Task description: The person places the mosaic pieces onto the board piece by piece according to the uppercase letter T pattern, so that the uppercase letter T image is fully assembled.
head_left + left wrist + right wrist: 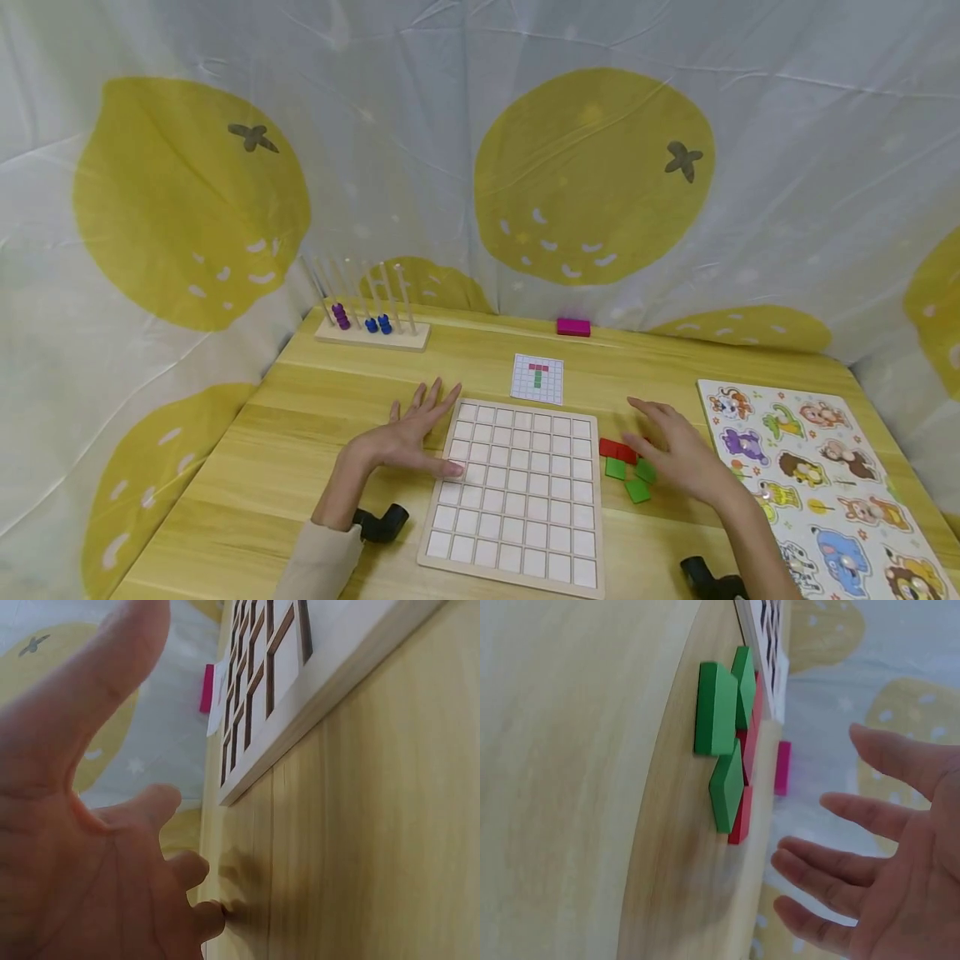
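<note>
A wooden grid board (517,492) with pale square cells lies at the middle of the table. At its left edge is my left hand (408,437), fingers spread and thumb reaching over the border; the left wrist view shows its palm (90,847) holding nothing. To the board's right lie several green tiles (638,490) and red tiles (617,451) in a loose cluster. Just right of them hovers my right hand (678,454), fingers loosely extended. In the right wrist view that hand (885,862) is apart from the green tiles (716,709) and holds nothing.
Behind the board lies a pattern card (537,379) with a red and green T. A peg rack (375,333) with purple and blue beads stands back left, a magenta block (573,327) at the back. An animal puzzle board (825,475) lies at right. A patterned cloth hangs behind.
</note>
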### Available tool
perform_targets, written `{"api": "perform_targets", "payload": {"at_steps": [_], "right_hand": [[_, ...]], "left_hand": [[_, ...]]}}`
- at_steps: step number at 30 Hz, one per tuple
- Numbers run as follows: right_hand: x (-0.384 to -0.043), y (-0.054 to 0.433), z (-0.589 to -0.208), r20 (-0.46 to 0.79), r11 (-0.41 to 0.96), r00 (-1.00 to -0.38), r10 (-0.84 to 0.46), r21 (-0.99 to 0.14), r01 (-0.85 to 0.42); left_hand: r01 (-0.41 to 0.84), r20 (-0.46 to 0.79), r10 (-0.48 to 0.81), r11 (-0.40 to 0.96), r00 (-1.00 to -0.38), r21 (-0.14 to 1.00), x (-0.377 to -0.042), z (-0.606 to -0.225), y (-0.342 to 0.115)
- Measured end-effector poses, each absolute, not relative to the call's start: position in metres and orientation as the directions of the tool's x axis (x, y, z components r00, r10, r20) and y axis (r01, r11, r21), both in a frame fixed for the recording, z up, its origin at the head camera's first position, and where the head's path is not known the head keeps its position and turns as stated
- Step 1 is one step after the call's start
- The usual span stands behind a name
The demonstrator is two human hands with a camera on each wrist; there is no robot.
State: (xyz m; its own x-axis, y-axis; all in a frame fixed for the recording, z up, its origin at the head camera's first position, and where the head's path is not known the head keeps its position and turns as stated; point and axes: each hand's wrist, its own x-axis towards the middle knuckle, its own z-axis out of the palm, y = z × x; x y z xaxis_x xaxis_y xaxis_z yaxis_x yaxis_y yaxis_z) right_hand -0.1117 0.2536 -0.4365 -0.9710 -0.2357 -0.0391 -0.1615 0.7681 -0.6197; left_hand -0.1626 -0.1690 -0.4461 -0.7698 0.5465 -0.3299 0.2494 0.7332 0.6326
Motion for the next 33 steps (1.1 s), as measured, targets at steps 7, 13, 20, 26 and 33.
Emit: {"api": "perform_targets", "payload": {"at_steps": [7,13,20,26,33], "right_hand": [[-0.113,0.266,-0.435,-0.052,0.764,-0.974,-0.22,-0.63,-0.139],[-0.114,0.274,-0.435,-0.049,0.741,-0.974,-0.22,-0.658,-0.134],[-0.114,0.278,-0.436,-0.038,0.746,-0.974,-0.225,-0.65,-0.147],[-0.116,0.28,-0.437,-0.045,0.757,-0.969,-0.243,-0.633,-0.16],[-0.118,0.285,-0.444,-0.094,0.742,-0.966,-0.242,-0.66,-0.122]], "left_hand": [[0.292,-0.328,0.572,0.734,-0.752,0.613,-0.162,-0.448,-0.173],[0.312,-0.331,0.578,0.743,-0.746,0.592,-0.162,-0.448,-0.174],[0.314,-0.334,0.585,0.738,-0.739,0.597,-0.162,-0.449,-0.175],[0.314,-0.34,0.594,0.731,-0.729,0.606,-0.163,-0.45,-0.177],[0.317,-0.345,0.591,0.738,-0.729,0.595,-0.163,-0.45,-0.176]]}}
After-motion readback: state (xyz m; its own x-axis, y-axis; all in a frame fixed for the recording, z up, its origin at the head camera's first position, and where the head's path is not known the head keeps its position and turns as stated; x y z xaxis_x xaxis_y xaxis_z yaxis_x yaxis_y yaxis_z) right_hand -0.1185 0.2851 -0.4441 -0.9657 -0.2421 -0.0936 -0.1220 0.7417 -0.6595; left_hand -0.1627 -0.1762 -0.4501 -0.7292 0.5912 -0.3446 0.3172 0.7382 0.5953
